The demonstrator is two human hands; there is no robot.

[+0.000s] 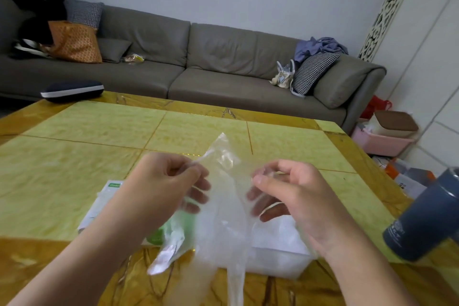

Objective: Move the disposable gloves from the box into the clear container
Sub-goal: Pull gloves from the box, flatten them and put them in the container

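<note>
A thin clear disposable glove (223, 208) hangs stretched between my hands above the table. My left hand (161, 181) pinches its upper left edge between thumb and fingers. At the right edge, my right hand (285, 186) pinches the plastic with thumb and forefinger. The white and green glove box (104, 201) lies flat on the table under my left forearm, partly hidden. The clear container (280, 258) stands on the table below my right hand, seen through the glove, with crumpled plastic inside it.
A yellow-green tiled table (99, 136) has a dark case (72, 90) at its far left edge. A grey-blue tumbler (427, 218) stands at the right edge. A grey sofa (198, 64) runs behind, and boxes and a pink bin (380, 141) sit on the floor at right.
</note>
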